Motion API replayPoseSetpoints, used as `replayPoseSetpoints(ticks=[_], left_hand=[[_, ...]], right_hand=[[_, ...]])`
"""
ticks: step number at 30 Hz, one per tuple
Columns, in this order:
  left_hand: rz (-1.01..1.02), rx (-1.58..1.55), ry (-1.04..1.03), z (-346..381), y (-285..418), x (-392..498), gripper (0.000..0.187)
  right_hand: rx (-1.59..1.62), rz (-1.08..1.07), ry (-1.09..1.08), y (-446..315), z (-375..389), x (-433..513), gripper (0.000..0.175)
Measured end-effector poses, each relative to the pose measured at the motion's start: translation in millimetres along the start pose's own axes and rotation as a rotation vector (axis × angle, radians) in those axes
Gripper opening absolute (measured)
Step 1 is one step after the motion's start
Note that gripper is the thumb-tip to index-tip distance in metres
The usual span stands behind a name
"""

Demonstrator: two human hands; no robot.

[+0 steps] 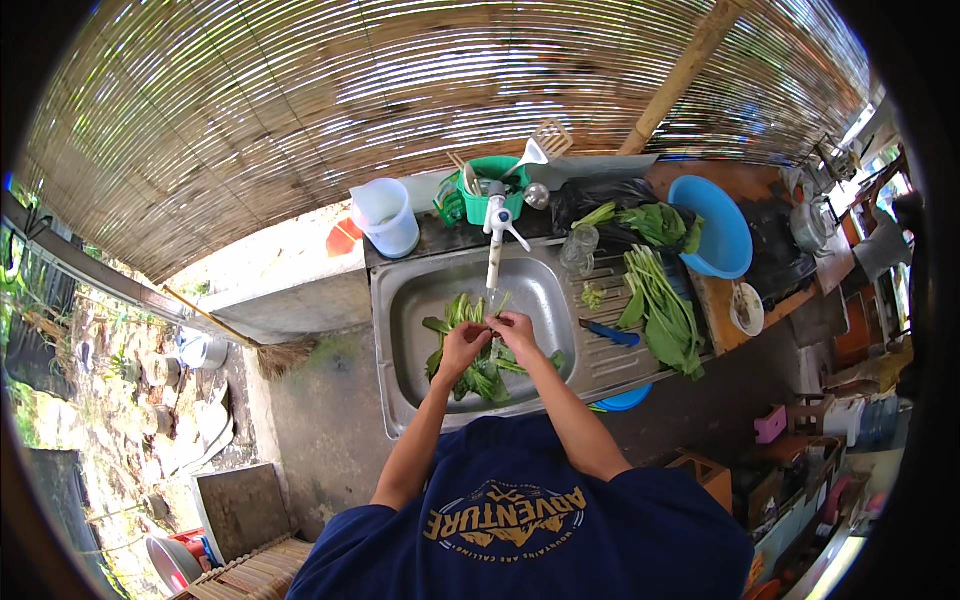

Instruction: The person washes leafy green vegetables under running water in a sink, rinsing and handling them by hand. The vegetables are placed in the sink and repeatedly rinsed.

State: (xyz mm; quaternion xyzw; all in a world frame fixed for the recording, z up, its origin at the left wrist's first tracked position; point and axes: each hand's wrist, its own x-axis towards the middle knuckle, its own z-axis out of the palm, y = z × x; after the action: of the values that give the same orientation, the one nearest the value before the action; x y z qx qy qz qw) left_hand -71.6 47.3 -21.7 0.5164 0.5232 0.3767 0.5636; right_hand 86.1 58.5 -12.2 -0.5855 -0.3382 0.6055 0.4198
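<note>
Over the stainless steel sink (pixel 551 300), both my hands meet just below the faucet (pixel 495 247), from which water runs. My left hand (pixel 465 345) and my right hand (pixel 514 330) pinch a small green stem (pixel 503 302) between their fingertips. Leafy greens (pixel 480 381) lie in the basin beneath my hands. On the drainboard (pixel 600 367) to the right are a bunch of long-stemmed leafy greens (pixel 660 322), a knife with a blue handle (pixel 615 334), a small heap of green scraps (pixel 593 295) and clear glasses (pixel 579 251).
Behind the sink stand a whitish plastic bucket (pixel 390 225) and a green utensil basket (pixel 491 206) with a slotted turner (pixel 544 146). At the right are more greens (pixel 656 225) on a black plastic bag (pixel 600 195), a blue basin (pixel 712 225) and a small white bowl (pixel 748 309).
</note>
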Motion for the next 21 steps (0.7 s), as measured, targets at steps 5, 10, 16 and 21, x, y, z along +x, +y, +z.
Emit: replayPoseSetpoints(ticks=[5, 10, 16, 21], left_hand=[[-0.133, -0.115, 0.024, -2, 1, 2, 0.024], [-0.025, -0.054, 0.038, 0, 6, 2, 0.022], [0.014, -0.007, 0.007, -5, 0, 4, 0.020], [0.014, 0.022, 0.091, -10, -9, 5, 0.022]], right_hand=[[0.048, -0.034, 0.003, 2, -2, 9, 0.015], [0.037, -0.047, -0.004, 0, -1, 10, 0.015], [0.053, -0.001, -0.078, -6, 0, 4, 0.026], [-0.064, 0.111, -0.184, -11, -10, 1, 0.036]])
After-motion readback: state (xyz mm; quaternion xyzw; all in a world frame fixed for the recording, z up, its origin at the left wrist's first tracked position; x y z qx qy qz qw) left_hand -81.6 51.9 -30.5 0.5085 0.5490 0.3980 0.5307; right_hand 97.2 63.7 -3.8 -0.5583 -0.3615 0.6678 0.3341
